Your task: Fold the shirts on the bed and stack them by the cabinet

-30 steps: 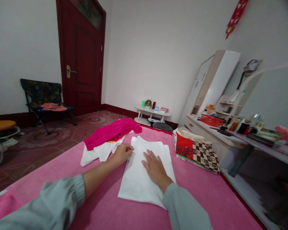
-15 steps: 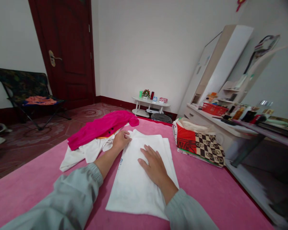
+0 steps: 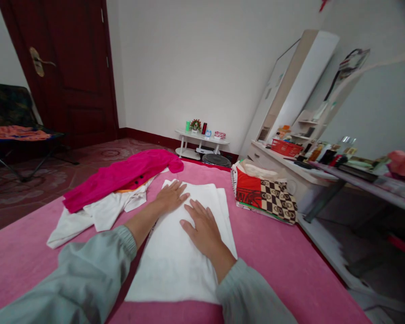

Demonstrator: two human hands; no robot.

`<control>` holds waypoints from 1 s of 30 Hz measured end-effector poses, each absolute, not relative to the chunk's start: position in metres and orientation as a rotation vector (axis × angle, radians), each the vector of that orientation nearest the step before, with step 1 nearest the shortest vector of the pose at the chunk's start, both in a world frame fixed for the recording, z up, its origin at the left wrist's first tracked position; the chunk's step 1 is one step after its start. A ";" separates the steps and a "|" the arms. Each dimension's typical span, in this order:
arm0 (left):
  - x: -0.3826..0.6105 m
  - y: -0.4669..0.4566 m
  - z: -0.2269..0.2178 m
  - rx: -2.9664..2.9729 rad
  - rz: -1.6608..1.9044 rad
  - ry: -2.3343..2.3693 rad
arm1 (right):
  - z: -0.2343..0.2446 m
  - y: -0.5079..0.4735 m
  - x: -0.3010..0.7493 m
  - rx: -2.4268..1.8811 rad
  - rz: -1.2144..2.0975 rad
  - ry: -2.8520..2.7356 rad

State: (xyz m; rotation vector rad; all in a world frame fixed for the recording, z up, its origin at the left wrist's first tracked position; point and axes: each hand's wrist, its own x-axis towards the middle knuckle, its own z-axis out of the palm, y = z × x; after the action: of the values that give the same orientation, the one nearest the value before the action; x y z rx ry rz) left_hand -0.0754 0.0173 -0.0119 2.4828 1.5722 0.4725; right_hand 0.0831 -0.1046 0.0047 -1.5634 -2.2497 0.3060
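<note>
A white garment (image 3: 175, 270), folded into a long rectangle, lies on the pink bedspread (image 3: 270, 261) in front of me. My left hand (image 3: 171, 196) rests flat across its far left part, fingers stretched out. Close beside it, my right hand (image 3: 202, 227) lies palm down on the middle of the cloth with its fingers spread. Neither hand grips anything. To the left are a bright pink garment (image 3: 121, 175) with dark buttons and, partly under it, a crumpled white garment (image 3: 101, 211).
At the right edge of the bed sits a stack of folded clothes (image 3: 263, 193), red and checkered on top. Beyond it stands a dressing table with a red basket (image 3: 286, 147). A low white stand (image 3: 202, 136) is by the far wall; a folding chair (image 3: 13, 121) stands left.
My left hand has moved from the garment's far left edge onto its top and flattened out. The right hand stays on the cloth. The view has turned slightly right.
</note>
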 end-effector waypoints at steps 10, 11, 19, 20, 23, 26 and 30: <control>-0.089 0.001 -0.022 2.492 0.462 1.739 | 0.001 -0.095 0.094 -1.842 0.271 -2.087; -0.092 -0.002 -0.023 2.498 0.463 1.738 | 0.000 -0.094 0.096 -1.877 0.263 -2.070; -0.118 -0.058 -0.018 2.609 0.302 1.650 | -0.004 -0.093 0.102 -1.927 0.212 -2.062; -0.122 -0.070 -0.014 2.620 0.283 1.631 | -0.005 -0.093 0.102 -1.922 0.205 -2.063; -0.129 -0.106 0.003 2.602 0.220 1.677 | -0.006 -0.093 0.103 -1.890 0.171 -2.058; -0.132 -0.130 0.024 2.566 0.192 1.888 | -0.007 -0.092 0.106 -1.777 0.149 -2.004; -0.135 -0.136 0.044 2.366 0.227 2.096 | -0.002 -0.096 0.101 -1.417 0.212 -1.925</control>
State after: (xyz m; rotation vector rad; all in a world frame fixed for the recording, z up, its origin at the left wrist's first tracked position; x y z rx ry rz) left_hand -0.1350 -0.1361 0.0440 2.3665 2.0960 0.2273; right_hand 0.1007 -0.0960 -0.0023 -1.4172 -1.9248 0.2116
